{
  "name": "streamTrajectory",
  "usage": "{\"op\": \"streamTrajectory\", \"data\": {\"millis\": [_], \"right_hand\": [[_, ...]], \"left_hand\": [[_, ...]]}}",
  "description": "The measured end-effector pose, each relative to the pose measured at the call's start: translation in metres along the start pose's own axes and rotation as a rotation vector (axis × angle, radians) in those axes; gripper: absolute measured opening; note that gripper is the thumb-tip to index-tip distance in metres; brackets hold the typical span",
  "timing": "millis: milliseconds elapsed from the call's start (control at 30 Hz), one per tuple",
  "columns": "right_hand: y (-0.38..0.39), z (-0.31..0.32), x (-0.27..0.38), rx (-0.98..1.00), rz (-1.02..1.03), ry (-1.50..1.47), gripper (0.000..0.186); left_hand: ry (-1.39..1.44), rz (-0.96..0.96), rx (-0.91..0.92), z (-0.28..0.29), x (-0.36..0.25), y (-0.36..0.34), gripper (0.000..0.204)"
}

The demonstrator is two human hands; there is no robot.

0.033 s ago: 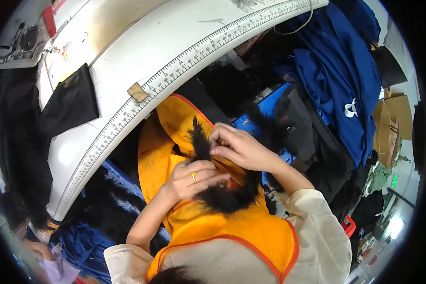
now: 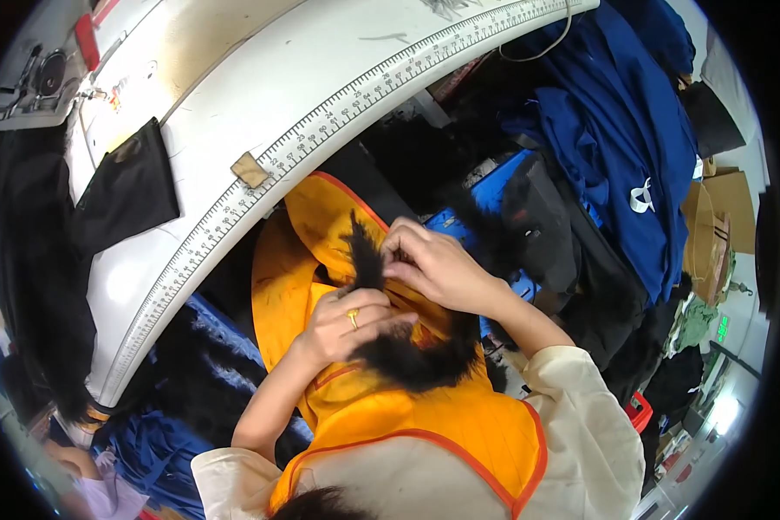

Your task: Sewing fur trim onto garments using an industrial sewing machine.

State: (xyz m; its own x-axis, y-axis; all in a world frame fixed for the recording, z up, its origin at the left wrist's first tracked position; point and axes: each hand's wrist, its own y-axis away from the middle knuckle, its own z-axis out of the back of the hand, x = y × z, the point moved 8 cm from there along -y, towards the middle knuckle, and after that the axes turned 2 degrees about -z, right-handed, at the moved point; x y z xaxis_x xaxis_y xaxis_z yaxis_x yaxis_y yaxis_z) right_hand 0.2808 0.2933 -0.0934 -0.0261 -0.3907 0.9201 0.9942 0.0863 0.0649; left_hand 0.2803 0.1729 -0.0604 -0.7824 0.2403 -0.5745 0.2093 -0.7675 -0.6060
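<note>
A strip of black fur [image 2: 414, 362] lies across my lap on the orange apron [image 2: 381, 412] with red edging. My left hand [image 2: 348, 325], with a yellow ring on one finger, is closed around the strip. Its narrow end stands up above that hand. My right hand [image 2: 420, 264] pinches the strip's edge with thumb and forefinger, just right of the upright end. Whether a small tool sits in those fingertips cannot be made out.
A white table [image 2: 225, 104] with a printed ruler edge curves ahead of me. On it are a small brown block [image 2: 250, 171] and black cloth [image 2: 139, 182]. Blue cloth [image 2: 615, 130] and dark fabric [image 2: 537, 234] are heaped at right. Another person's sleeve [image 2: 113, 490] shows at lower left.
The fur's upright tip has shifted slightly, and my left fingers have moved a little along the strip. My right hand stays in nearly the same place.
</note>
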Motion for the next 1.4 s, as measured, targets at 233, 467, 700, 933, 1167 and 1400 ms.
{"op": "streamTrajectory", "data": {"millis": [233,467,700,933,1167,1400], "right_hand": [[-0.018,0.007,-0.025,-0.415,0.122,0.607,0.019],[0.004,0.123,-0.201,-0.539,-0.488,-0.013,0.030],[0.031,0.032,-0.054,-0.130,-0.074,-0.066,0.062],[0.095,0.000,-0.006,-0.042,-0.110,0.087,0.039],[0.097,-0.001,0.022,-0.104,-0.008,0.096,0.040],[0.062,-0.040,-0.001,-0.113,-0.088,0.087,0.030]], "left_hand": [[0.159,0.223,-0.106,0.008,0.034,0.004,0.009],[0.216,0.247,-0.057,0.002,0.033,0.020,0.007],[-0.133,0.223,0.071,-0.003,0.042,0.006,0.007],[-0.260,0.075,0.102,0.011,0.050,-0.017,0.017],[-0.164,0.442,0.164,0.010,0.065,-0.016,0.046],[-0.098,0.633,0.649,-0.027,0.002,-0.011,0.076]]}}
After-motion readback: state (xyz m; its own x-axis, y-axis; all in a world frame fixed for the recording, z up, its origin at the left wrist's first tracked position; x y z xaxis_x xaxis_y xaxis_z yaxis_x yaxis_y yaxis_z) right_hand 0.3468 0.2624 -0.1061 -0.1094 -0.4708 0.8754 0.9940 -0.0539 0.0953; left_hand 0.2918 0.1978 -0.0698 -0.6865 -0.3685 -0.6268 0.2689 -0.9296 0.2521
